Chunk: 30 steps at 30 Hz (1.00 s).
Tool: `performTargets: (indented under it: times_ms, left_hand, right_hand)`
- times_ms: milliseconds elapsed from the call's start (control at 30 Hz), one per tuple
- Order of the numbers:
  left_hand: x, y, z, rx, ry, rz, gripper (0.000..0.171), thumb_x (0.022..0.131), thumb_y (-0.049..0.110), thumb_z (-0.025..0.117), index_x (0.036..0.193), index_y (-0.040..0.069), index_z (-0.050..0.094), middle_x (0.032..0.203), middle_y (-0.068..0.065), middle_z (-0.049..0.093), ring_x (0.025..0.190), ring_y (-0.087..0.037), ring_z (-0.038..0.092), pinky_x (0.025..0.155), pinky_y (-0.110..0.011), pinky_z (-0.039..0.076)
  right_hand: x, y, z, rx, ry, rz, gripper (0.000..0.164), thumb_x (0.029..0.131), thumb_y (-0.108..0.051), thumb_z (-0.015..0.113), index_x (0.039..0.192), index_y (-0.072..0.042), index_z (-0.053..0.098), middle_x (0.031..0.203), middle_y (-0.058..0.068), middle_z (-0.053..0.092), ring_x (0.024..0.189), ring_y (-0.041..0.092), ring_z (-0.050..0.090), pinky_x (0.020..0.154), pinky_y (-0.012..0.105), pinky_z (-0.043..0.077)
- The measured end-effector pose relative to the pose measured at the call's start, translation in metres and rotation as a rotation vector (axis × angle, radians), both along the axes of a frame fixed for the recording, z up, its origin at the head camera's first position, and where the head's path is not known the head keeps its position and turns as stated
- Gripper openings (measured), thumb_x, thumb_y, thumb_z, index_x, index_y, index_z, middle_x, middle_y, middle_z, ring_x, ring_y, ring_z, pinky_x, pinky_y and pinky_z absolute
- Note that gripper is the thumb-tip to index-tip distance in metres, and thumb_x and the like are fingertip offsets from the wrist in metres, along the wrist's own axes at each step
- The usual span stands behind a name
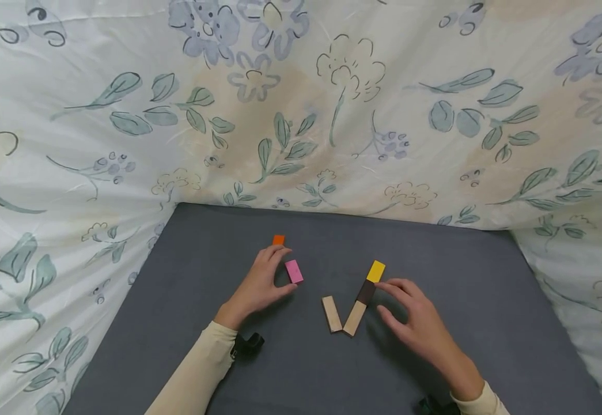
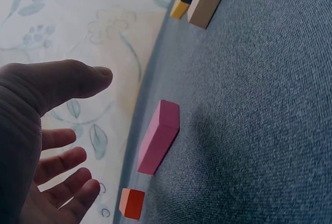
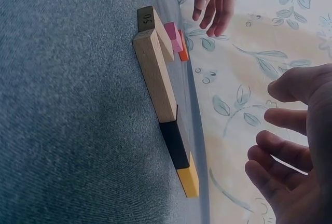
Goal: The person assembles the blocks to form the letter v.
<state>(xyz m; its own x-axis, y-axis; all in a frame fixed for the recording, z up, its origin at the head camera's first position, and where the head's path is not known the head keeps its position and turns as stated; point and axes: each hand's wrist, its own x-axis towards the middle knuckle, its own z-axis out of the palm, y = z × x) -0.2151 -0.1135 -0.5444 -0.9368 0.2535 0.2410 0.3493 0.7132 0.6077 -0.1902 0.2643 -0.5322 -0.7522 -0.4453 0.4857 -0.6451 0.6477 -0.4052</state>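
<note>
My left hand (image 1: 260, 281) hovers with spread fingers around a pink block (image 1: 294, 271), holding nothing; the left wrist view shows a gap between them. Just past its fingertips lies an orange block (image 1: 278, 240), partly hidden by the hand in the head view. My right hand (image 1: 419, 323) is beside a slanted row, its fingers loosely bent and nothing in them. That row runs from a yellow block (image 1: 375, 271) through a dark brown block (image 1: 366, 292) to a plain wooden block (image 1: 355, 319). A second wooden block (image 1: 332, 314) leans the other way, meeting the row's near end in a V.
The blocks lie on a dark grey cloth-covered table (image 1: 218, 242). Flowered fabric (image 1: 301, 190) hangs along its back and both sides. A black wrist camera (image 1: 249, 344) sits under the left wrist.
</note>
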Motion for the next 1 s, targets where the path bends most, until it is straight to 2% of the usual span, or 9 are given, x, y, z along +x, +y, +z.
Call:
performTargets:
  times_ms: [233,433,700,1000]
  left_hand:
    - [-0.002,-0.001,0.001,0.032,-0.016,0.025,0.075,0.089,0.021,0.092,0.152,0.001,0.057,0.156,-0.017,0.049,0.146,-0.039,0.041,0.119,-0.058,0.041]
    - [-0.006,-0.005,-0.004,0.031,-0.041,0.019,0.074,0.089,0.022,0.092,0.152,0.002,0.057,0.157,-0.017,0.050,0.146,-0.038,0.042,0.120,-0.058,0.040]
    - [-0.014,-0.009,-0.006,0.037,-0.059,-0.003,0.072,0.090,0.022,0.092,0.151,0.004,0.058,0.157,-0.016,0.051,0.145,-0.037,0.044,0.121,-0.057,0.038]
    - [-0.016,-0.009,-0.007,0.040,-0.073,-0.005,0.072,0.090,0.023,0.092,0.151,0.004,0.059,0.155,-0.015,0.052,0.143,-0.035,0.046,0.121,-0.056,0.038]
  right_hand:
    - [0.002,-0.003,-0.002,0.016,0.000,0.003,0.051,0.089,-0.009,0.090,0.137,-0.017,0.074,0.128,0.002,0.065,0.115,0.025,0.064,0.085,0.055,0.058]
    - [0.007,-0.009,-0.003,0.025,-0.005,0.019,0.051,0.089,-0.011,0.090,0.136,-0.020,0.074,0.128,0.000,0.065,0.114,0.023,0.064,0.085,0.053,0.059]
    - [0.016,-0.017,-0.006,0.025,-0.010,0.061,0.046,0.089,-0.011,0.090,0.132,-0.016,0.077,0.128,-0.003,0.065,0.111,0.017,0.063,0.084,0.048,0.060]
    - [0.017,-0.022,-0.011,0.020,0.001,0.083,0.045,0.087,-0.011,0.091,0.130,-0.016,0.078,0.127,-0.003,0.065,0.112,0.018,0.063,0.085,0.048,0.060]
